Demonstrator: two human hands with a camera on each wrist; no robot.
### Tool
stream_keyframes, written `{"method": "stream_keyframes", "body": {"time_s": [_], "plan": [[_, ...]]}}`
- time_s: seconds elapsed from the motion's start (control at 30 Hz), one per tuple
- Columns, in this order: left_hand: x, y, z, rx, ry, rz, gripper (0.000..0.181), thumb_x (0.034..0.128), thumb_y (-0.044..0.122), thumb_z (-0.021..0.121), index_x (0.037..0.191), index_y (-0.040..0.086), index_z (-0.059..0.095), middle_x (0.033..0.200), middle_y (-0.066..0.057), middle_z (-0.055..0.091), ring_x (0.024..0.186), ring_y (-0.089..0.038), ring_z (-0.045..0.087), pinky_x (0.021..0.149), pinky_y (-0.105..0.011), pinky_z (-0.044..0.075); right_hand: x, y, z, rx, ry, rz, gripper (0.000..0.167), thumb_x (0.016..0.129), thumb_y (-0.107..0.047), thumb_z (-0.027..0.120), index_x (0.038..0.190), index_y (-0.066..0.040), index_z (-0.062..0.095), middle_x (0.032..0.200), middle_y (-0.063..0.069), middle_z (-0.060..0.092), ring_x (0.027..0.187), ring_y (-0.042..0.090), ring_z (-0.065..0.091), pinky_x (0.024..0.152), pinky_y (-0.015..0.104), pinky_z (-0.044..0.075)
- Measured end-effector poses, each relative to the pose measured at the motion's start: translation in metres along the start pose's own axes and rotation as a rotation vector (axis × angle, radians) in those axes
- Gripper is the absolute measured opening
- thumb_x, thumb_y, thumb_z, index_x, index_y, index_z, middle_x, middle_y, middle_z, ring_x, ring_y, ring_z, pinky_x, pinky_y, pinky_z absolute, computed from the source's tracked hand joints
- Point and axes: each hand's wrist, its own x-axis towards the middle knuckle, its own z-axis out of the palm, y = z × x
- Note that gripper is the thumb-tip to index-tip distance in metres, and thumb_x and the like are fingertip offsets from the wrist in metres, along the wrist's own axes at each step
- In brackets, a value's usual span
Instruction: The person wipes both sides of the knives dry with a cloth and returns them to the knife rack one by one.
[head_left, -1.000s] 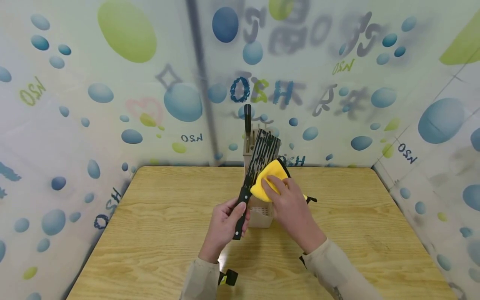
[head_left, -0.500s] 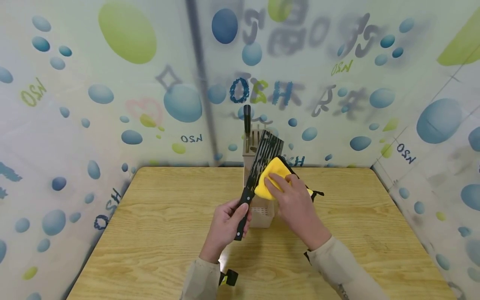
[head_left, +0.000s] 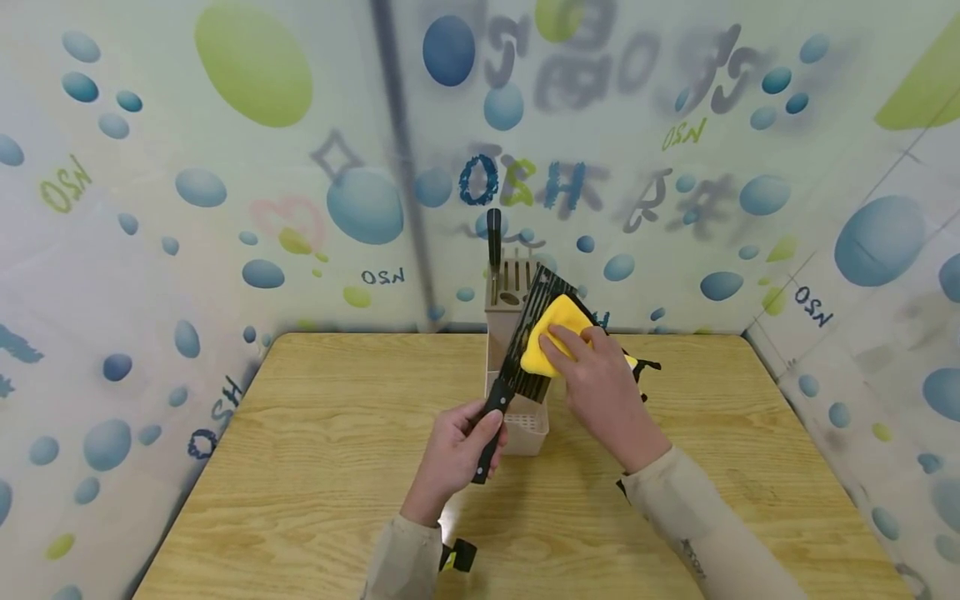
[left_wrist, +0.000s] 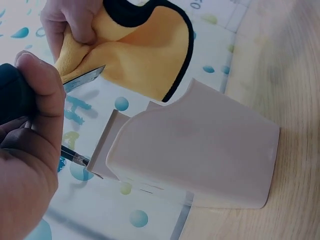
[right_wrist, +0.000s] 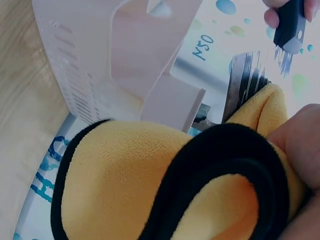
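My left hand [head_left: 453, 450] grips the black riveted handle of a cleaver [head_left: 527, 329], its blade angled up and to the right. Dark streaks run along the blade's face. With bent fingers my right hand [head_left: 609, 396] holds a yellow cloth [head_left: 551, 346] with black edging against the blade, covering part of it. In the right wrist view the folded cloth [right_wrist: 120, 170] hangs large in front, with the streaked blade [right_wrist: 245, 80] beyond. The left wrist view shows only a small piece of the blade [left_wrist: 85, 79] beside the cloth [left_wrist: 140, 55].
Behind the cleaver a beige knife block [head_left: 525, 437] stands on the wooden table [head_left: 345, 433]. A black-handled knife [head_left: 494, 237] sits upright in its left slot; other slots show in its top. A wall sheet [head_left: 360, 108] with blue and green drops rises behind the table.
The cleaver has shifted right and leans further that way. My right hand and the cloth have moved up and right, uncovering the blade's lower corner. More of the knife block's slots show.
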Motion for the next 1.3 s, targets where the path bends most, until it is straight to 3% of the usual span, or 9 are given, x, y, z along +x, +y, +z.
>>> {"method": "stream_keyframes", "body": {"time_s": [0.5, 0.93, 1.3], "plan": [[-0.002, 0.002, 0.001, 0.027, -0.012, -0.029, 0.03, 0.109, 0.018, 0.053, 0.093, -0.007, 0.06, 0.073, -0.007, 0.058, 0.052, -0.011, 0.055, 0.047, -0.024, 0.051, 0.023, 0.016, -0.001, -0.031, -0.017, 0.029, 0.051, 0.083, 0.009, 0.076, 0.131, -0.006, 0.07, 0.133, 0.016, 0.066, 0.099, 0.04, 0.056, 0.081, 0.053, 0.053], [-0.003, -0.001, 0.0, 0.096, -0.019, -0.012, 0.03, 0.1089, 0.016, 0.053, 0.091, -0.007, 0.06, 0.072, -0.019, 0.058, 0.051, -0.011, 0.055, 0.047, -0.026, 0.052, 0.039, 0.023, -0.001, -0.051, -0.014, 0.056, 0.05, 0.087, 0.012, 0.066, 0.134, -0.005, 0.068, 0.135, 0.016, 0.065, 0.097, 0.04, 0.055, 0.078, 0.052, 0.051], [-0.003, -0.002, 0.001, 0.117, -0.014, -0.019, 0.031, 0.1088, 0.019, 0.054, 0.089, -0.004, 0.061, 0.068, -0.011, 0.058, 0.05, -0.011, 0.055, 0.046, -0.027, 0.052, 0.043, 0.019, -0.002, -0.05, -0.024, 0.044, 0.053, 0.084, 0.013, 0.067, 0.134, -0.006, 0.069, 0.136, 0.016, 0.065, 0.097, 0.04, 0.055, 0.076, 0.051, 0.05]]}}
